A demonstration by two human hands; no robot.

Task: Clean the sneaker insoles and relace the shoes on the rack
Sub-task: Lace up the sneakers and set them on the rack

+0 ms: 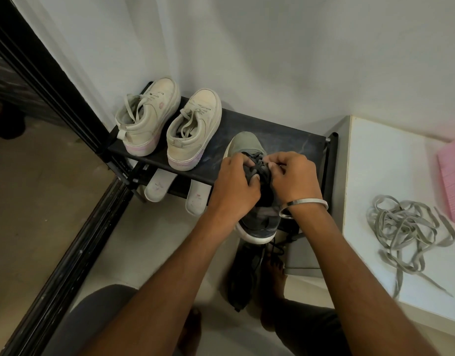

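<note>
On the top shelf of the black shoe rack stand three shoes. Two are cream sneakers, one at the rack's left end and the other just beside it toward the middle, both with toes pointing at the wall and both laced. The third is a grey and dark sneaker at the rack's right end, its heel overhanging the front edge of the shelf.

Both hands are on that grey sneaker. The left hand has its fingers curled over the tongue area, gripping the shoe's upper and its dark lace. The right hand, with one metal bangle on its wrist, pinches the same lace between thumb and fingertips just beside the left hand.

Below the rack's top shelf, two pale insoles stick out from the lower level toward the front, side by side under the two cream sneakers.

On the floor in front of the rack, beneath the grey sneaker's heel, lies one dark shoe beside a bare foot; a second bare foot shows nearer the bottom edge.

Right of the rack is a white surface carrying one tangled heap of grey laces; how many laces are in it cannot be told. Beyond the heap, at the far right, lies one pink object.
</note>
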